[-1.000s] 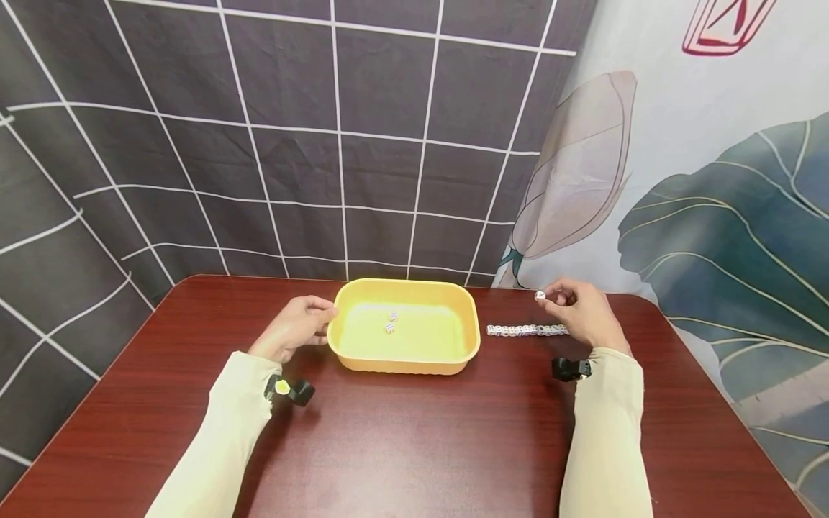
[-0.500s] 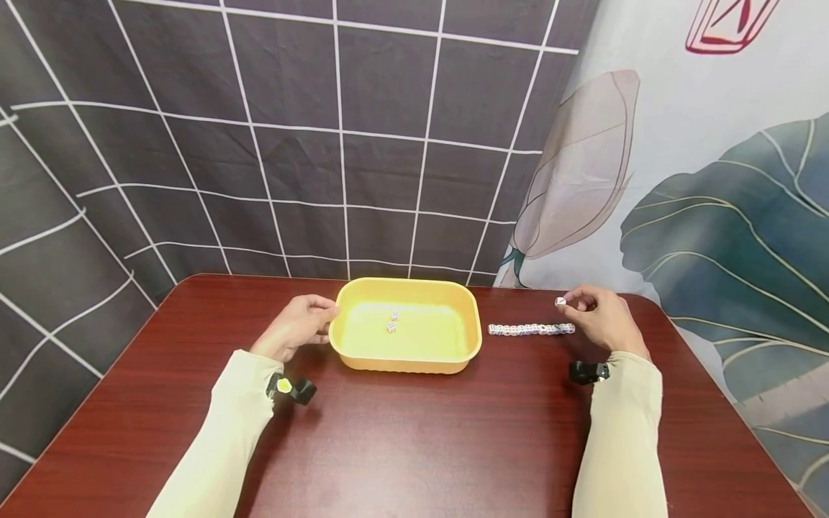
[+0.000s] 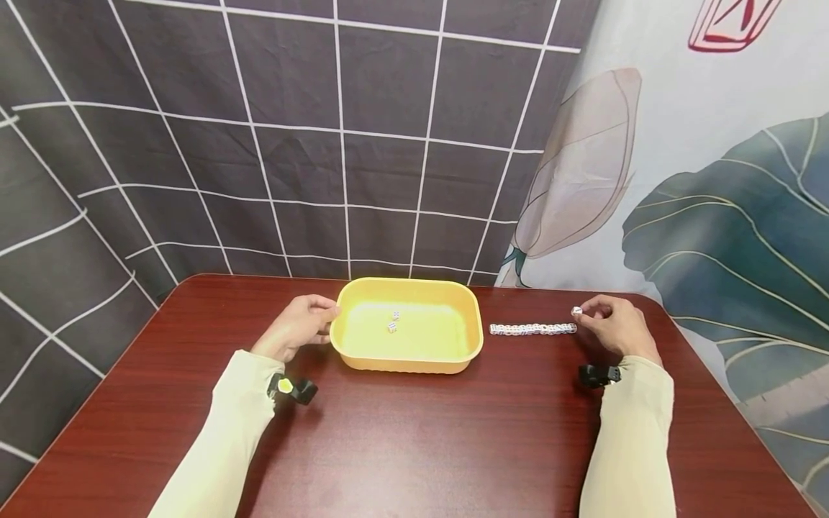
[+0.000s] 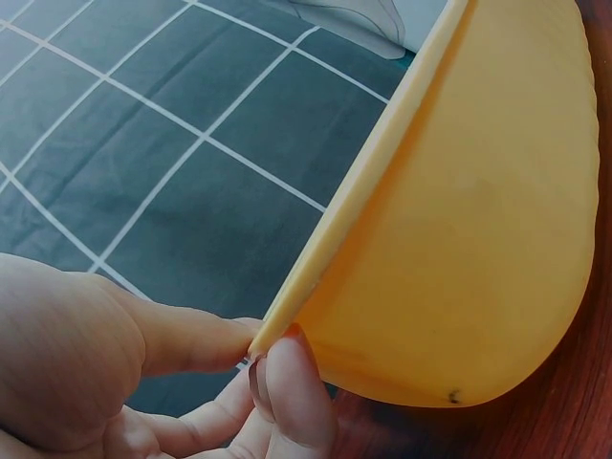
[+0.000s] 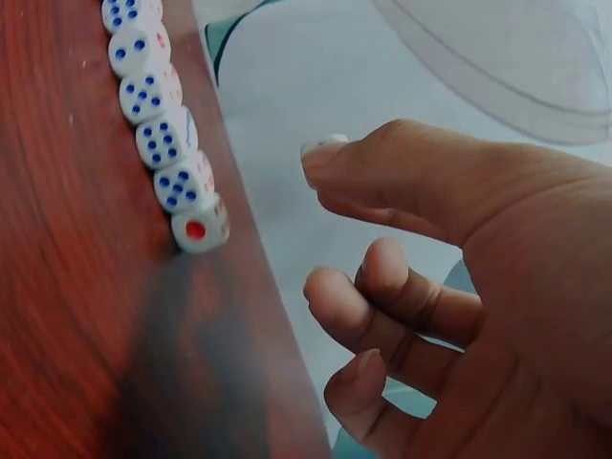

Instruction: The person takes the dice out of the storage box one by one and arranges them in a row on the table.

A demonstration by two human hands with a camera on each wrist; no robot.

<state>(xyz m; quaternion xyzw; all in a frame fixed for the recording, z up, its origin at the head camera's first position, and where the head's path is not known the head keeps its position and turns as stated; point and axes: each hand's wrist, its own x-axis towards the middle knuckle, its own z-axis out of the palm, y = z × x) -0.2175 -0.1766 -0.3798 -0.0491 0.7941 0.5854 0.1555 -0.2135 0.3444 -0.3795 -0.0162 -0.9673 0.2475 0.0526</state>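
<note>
My left hand (image 3: 294, 327) pinches the rim of a yellow plastic basin (image 3: 408, 365) at its left end; the left wrist view shows thumb and fingertips on either side of the rim (image 4: 330, 225). Two white dice lie inside the basin, one die (image 3: 396, 315) behind the other die (image 3: 391, 327). Over on the right, my right hand (image 3: 618, 327) holds a die (image 3: 576, 311) between thumb and index finger, above the table. A straight row of dice (image 3: 533, 329) lies beside it; its end die (image 5: 199, 229) shows one red dot. In the right wrist view the held die (image 5: 323, 143) is mostly hidden.
The dark red wooden table (image 3: 401, 446) has rounded back corners. Behind it hangs a dark grid-patterned cloth (image 3: 382, 173), with a pale leaf-printed cloth (image 3: 712, 237) at the right. The basin stands near the table's back edge.
My right hand has moved right and slightly lower with the die, past the right end of the row, uncovering that end. My left hand and the basin stay in place.
</note>
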